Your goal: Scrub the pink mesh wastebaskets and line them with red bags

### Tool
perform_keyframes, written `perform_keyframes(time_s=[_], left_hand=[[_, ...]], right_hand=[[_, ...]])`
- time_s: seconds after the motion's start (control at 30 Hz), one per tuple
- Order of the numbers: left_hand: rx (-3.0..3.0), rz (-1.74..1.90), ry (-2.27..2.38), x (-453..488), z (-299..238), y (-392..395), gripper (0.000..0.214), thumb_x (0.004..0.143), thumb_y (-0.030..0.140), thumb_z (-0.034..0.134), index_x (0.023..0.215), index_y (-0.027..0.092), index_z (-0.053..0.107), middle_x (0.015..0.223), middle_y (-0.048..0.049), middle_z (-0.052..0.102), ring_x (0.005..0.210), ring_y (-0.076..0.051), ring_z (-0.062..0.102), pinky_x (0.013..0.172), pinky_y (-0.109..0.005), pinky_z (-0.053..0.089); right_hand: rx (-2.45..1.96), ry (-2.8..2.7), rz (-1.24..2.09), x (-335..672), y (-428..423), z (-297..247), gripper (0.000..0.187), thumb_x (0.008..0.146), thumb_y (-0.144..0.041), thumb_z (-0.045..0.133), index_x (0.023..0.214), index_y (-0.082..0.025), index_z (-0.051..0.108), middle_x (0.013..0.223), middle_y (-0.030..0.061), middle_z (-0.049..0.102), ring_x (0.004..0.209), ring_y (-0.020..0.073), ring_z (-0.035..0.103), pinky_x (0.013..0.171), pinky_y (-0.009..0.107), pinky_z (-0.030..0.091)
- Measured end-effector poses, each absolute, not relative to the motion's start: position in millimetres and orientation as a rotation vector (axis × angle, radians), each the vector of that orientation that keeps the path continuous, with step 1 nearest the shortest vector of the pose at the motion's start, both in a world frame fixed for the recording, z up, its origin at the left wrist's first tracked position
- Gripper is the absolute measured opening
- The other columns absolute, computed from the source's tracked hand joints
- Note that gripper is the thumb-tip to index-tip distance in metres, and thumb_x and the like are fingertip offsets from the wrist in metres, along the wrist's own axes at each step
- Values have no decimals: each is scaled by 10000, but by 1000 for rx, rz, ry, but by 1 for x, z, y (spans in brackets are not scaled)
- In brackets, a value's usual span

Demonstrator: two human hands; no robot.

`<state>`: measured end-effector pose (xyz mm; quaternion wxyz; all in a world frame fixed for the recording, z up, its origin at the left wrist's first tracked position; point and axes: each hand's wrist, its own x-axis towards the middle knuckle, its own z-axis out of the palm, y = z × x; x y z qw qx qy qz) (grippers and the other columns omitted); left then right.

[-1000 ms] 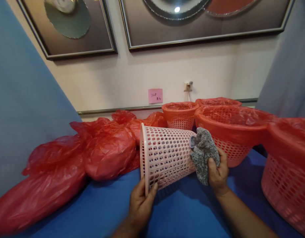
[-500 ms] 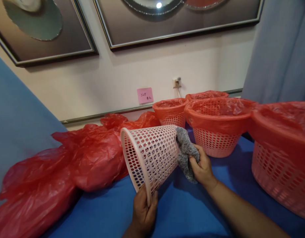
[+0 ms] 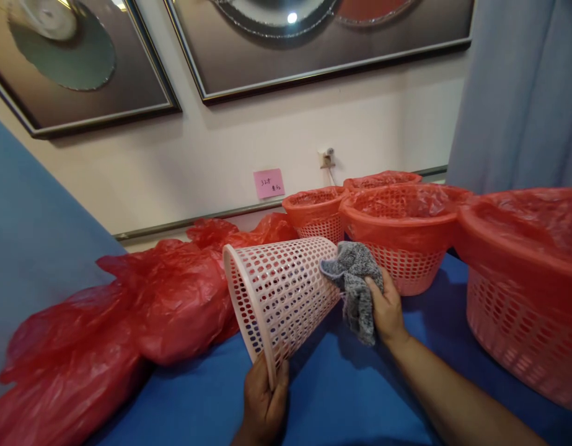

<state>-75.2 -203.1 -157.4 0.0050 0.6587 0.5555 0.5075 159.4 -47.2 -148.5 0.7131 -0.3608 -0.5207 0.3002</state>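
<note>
A pale pink plastic basket with round holes is held on its side, its open mouth facing left. My left hand is closed around the lower part of its rim. My right hand grips a grey speckled cloth, which covers part of the basket's base end. The cloth's lower end hangs down free. Part of the right fingers is hidden behind the cloth.
Red plastic bags lie heaped on the left of the blue tabletop. Several baskets lined with red bags, including a large one, stand at the right and back. A pink note and a socket are on the wall.
My right hand has shifted slightly right with the cloth, which now bunches more openly near the base end. The basket stays in my left hand, nearly unmoved. The view has turned slightly.
</note>
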Motion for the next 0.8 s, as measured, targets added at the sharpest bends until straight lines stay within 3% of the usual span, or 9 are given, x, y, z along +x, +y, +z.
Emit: perform_keyframes(time_s=[0.13,0.3,0.4,0.5,0.6,0.7,0.8], left_hand=[[2095,1580,1732,-76,-160,-204,299,964,323,568,1161,192,749,1131,-124,772,1026,-291,748,932,-384,608],[2137,1573,1727,-77,-160,-203,284,962,287,574,1178,206,739,1135,-113,772,1015,-269,752,921,-364,612],[2153,1575,1725,-74,-159,-203,270,952,284,592,1156,200,747,1118,-115,778,999,-261,756,909,-349,614],[2185,1514,1700,-71,-155,-201,288,957,293,578,1168,197,748,1142,-129,773,1008,-263,754,914,-349,610],[2143,1513,1717,-71,-154,-200,316,969,334,556,1180,196,746,1181,-130,761,1067,-277,737,962,-378,591],[2078,1536,1773,-74,-155,-199,339,966,383,560,1151,179,759,1157,-128,770,1070,-292,735,973,-400,587],[2146,1516,1758,-76,-155,-202,343,965,393,563,1119,170,774,1117,-131,781,1028,-288,748,943,-389,600]], right_hand=[[-817,-1177,448,156,-43,-147,535,912,-346,593,1410,-217,446,1347,126,571,1226,260,566,1075,489,452],[-782,-1211,-26,166,-45,-137,467,837,-205,671,1275,-226,511,1269,129,509,1213,297,532,1045,554,461],[-738,-1249,-209,168,-54,-133,504,826,-136,660,1289,-268,512,1315,123,448,1217,304,519,1024,554,479],[-685,-1456,-174,155,-68,-133,538,870,-139,613,1369,-278,469,1352,134,444,1224,304,516,1008,533,499],[-559,-1738,-8,141,-81,-134,582,901,-246,616,1447,-224,418,1386,154,478,1264,316,501,1052,542,475],[-526,-1784,51,140,-82,-135,488,928,-240,568,1410,-274,502,1423,107,491,1304,301,484,1084,551,441],[-653,-1649,39,147,-70,-137,384,935,-234,574,1300,-345,614,1583,42,317,1433,332,358,1154,620,334]])
